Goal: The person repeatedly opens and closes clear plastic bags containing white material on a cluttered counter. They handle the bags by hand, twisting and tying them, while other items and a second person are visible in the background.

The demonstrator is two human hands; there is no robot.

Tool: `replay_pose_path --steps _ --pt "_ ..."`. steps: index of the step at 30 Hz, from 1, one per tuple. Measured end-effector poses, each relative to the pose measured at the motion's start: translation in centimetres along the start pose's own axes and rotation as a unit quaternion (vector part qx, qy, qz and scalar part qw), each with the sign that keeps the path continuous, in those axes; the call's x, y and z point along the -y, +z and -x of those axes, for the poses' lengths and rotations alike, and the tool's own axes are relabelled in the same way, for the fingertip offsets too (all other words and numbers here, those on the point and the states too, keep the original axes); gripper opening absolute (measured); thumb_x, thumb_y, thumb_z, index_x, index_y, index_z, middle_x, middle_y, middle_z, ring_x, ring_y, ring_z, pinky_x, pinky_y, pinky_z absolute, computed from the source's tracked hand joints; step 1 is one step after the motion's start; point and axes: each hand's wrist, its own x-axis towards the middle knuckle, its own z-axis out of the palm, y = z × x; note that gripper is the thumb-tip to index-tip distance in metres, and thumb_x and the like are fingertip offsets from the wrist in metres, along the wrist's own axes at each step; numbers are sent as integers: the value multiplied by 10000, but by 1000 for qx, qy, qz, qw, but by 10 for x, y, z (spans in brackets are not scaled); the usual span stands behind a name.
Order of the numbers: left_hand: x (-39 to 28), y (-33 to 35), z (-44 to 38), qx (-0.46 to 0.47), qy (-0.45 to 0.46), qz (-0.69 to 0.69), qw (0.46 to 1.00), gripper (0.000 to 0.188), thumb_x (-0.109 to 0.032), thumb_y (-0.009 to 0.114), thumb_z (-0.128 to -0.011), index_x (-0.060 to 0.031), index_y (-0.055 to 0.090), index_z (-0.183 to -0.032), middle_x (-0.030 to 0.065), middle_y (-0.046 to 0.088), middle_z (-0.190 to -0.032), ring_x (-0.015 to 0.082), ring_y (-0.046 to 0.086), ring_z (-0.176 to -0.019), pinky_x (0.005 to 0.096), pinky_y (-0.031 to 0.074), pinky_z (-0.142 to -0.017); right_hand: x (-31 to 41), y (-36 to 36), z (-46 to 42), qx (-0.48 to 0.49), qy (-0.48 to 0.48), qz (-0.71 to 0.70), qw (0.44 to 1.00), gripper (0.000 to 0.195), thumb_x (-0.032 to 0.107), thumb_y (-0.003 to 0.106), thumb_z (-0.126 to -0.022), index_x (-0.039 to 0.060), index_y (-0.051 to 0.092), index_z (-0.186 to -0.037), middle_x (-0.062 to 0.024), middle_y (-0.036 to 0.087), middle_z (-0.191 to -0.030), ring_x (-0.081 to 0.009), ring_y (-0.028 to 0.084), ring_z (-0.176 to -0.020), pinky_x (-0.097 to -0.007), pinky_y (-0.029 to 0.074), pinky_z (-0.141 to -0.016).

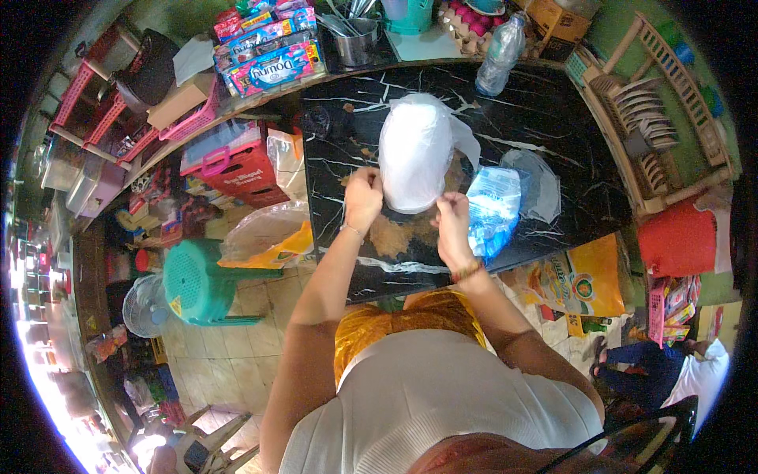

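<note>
A white plastic bag (pixel 416 154), rounded and bulging, stands on the black marble-patterned table (pixel 408 278) in front of me. What fills it is hidden by the plastic. My left hand (pixel 363 198) pinches at its left side with the fingers curled in. On the other side, my right hand (pixel 453 222) pinches near the bag's lower right edge. Just right of that hand lies a blue-and-white printed plastic pack (pixel 494 207), partly over a crumpled clear plastic bag (pixel 542 186). Brown worn patches (pixel 391 234) mark the tabletop beneath the bag.
A clear plastic bottle (pixel 501 56) is at the table's far edge. Behind stand Downy sachet packs (pixel 272 65), a metal utensil pot (pixel 356 44) and an egg tray (pixel 465 26). Green stools (pixel 195 281) stand left, a plate rack (pixel 645 112) right. Another person (pixel 669 373) is at lower right.
</note>
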Motion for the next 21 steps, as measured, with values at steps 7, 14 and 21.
replay_pose_path --steps 7,14,21 --pt "64 -23 -60 -193 -20 22 981 381 -10 653 -716 1 531 -1077 203 517 -1063 351 501 -967 412 395 -905 152 26 141 696 -75 -329 633 560 513 491 -901 -19 589 -1047 -154 524 -1113 -254 508 -1042 -362 394 -912" --pt "34 -56 -116 -155 62 -236 957 698 76 574 -675 -190 476 -1313 177 254 -1475 425 325 -1277 457 314 -1059 169 74 181 723 -164 -465 484 872 746 278 -815 -25 637 -1007 -172 638 -920 -274 605 -796 -367 454 -737" --pt "70 -86 -121 -38 194 -305 932 344 38 600 -676 -84 568 -996 179 422 -1370 405 398 -1235 445 346 -1041 145 80 119 679 -261 -156 668 421 304 591 -876 64 498 -1209 -123 504 -1218 -269 532 -1030 -356 453 -832"
